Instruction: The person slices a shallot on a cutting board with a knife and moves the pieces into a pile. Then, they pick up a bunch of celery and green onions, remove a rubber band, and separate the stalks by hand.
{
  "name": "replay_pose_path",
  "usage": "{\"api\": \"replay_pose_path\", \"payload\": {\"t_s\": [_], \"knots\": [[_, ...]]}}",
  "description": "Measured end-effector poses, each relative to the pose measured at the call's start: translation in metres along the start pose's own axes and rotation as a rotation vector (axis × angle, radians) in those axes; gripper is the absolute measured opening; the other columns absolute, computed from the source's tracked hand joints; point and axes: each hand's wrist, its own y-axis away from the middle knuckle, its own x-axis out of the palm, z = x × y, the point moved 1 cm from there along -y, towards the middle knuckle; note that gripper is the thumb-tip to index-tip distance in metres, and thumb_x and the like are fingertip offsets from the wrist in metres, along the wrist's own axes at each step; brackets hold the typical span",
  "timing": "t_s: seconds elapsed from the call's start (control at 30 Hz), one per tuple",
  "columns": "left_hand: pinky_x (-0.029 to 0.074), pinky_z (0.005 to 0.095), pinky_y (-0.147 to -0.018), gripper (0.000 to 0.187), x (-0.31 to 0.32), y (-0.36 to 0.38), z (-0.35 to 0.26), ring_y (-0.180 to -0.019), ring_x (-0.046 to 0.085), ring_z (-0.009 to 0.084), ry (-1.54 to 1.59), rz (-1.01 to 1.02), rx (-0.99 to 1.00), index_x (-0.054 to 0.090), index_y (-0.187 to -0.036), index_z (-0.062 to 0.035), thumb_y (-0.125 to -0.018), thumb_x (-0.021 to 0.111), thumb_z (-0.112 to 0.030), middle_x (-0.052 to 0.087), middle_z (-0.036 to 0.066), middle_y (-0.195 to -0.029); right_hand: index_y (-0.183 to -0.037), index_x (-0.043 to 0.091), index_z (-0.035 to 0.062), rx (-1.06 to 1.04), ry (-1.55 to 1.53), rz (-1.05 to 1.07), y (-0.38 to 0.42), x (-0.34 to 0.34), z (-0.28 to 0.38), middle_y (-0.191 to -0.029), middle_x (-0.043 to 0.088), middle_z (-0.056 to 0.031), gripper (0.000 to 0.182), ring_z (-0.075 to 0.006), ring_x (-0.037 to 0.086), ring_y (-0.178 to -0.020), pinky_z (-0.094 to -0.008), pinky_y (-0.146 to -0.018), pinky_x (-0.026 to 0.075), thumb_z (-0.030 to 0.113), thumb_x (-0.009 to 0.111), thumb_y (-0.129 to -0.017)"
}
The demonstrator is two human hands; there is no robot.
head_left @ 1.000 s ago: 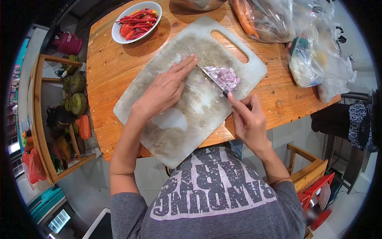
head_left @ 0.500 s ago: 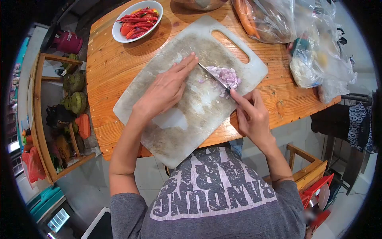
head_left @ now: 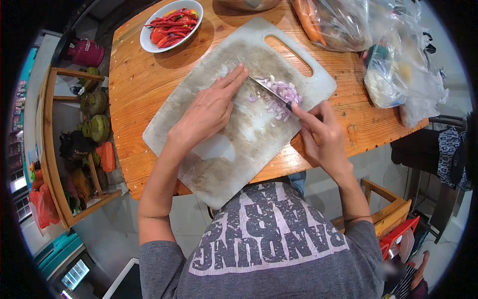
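Observation:
A worn white cutting board [head_left: 214, 182] lies slantwise on the wooden table. Chopped purple shallots [head_left: 285, 92] form a small pile on it, with a knife [head_left: 269, 90] across them. My right hand [head_left: 321, 134] grips the knife's dark handle at the pile's near right side. The blade points up and left, its tip by the fingertips of my left hand [head_left: 211, 107]. That hand is stretched flat, palm down, over the board, and seems to hold nothing. Its fingers partly hide the area around the blade tip.
A white bowl of red chilies [head_left: 172, 26] stands at the back left. Plastic bags, one with carrots [head_left: 307, 22], lie at the back right. Part of a round bowl [head_left: 251, 4] shows at the top edge. A person's arm [head_left: 419, 271] is at the lower right.
My right hand and the knife handle have moved slightly up and right, and the shallots are spread differently around the blade. A person's arm has appeared at the lower right.

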Motion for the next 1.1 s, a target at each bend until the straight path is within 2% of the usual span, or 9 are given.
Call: {"api": "replay_pose_path", "payload": {"t_s": [0.13,0.23,0.4,0.5,1.1], "knots": [[0.038,0.047,-0.117,0.072,0.005,-0.001,0.003,-0.143,0.042,0.0362,-0.071,-0.022,0.115,0.033,-0.159,-0.0134,-0.089,0.041,0.004,0.034,0.012,-0.163,-0.126,0.069,0.006,0.008,-0.006,0.008,-0.002,-0.007,0.003,-0.087,0.051,-0.0131,0.051,-0.0271,0.059,-0.075,-0.0375,-0.066,0.05,-0.012,0.067,-0.079],[0.033,0.0458,-0.121,0.072,0.001,0.0,-0.007,-0.146,0.039,0.035,-0.011,0.005,0.001,0.033,-0.158,-0.0125,-0.089,0.041,0.006,0.035,0.013,-0.162,-0.126,0.069,0.006,0.015,-0.002,0.008,0.0,-0.006,-0.003,-0.087,0.051,-0.0129,0.051,-0.0268,0.059,-0.074,-0.0369,-0.066,0.05,-0.013,0.067,-0.078],[0.029,0.0456,-0.124,0.073,0.006,0.003,0.0,-0.148,0.036,0.0343,-0.065,-0.007,0.08,0.036,-0.157,-0.0125,-0.088,0.042,0.007,0.036,0.012,-0.162,-0.127,0.069,0.0059,0.04,-0.003,0.03,0.011,-0.004,0.012,-0.089,0.051,-0.0129,0.053,-0.0265,0.058,-0.075,-0.0374,-0.065,0.05,-0.013,0.068,-0.078],[0.028,0.0459,-0.124,0.073,0.006,0.001,0.002,-0.148,0.036,0.0342,-0.067,-0.006,0.102,0.036,-0.157,-0.0126,-0.087,0.042,0.008,0.036,0.011,-0.162,-0.133,0.068,0.0094,0.048,0.006,-0.03,0.016,-0.004,0.016,-0.086,0.049,-0.0106,0.059,-0.0215,0.055,-0.07,-0.0326,-0.062,0.047,-0.014,0.069,-0.078],[0.023,0.0491,-0.126,0.074,0.005,0.002,0.002,-0.15,0.032,0.0365,-0.006,0.023,0.119,0.037,-0.156,-0.0137,-0.086,0.042,0.01,0.036,0.009,-0.163,-0.128,0.071,0.0064,0.106,-0.069,-0.079,0.028,0.017,0.023,-0.084,0.05,-0.0094,0.052,-0.0196,0.05,-0.068,-0.0302,-0.058,0.043,-0.013,0.071,-0.079]]}}
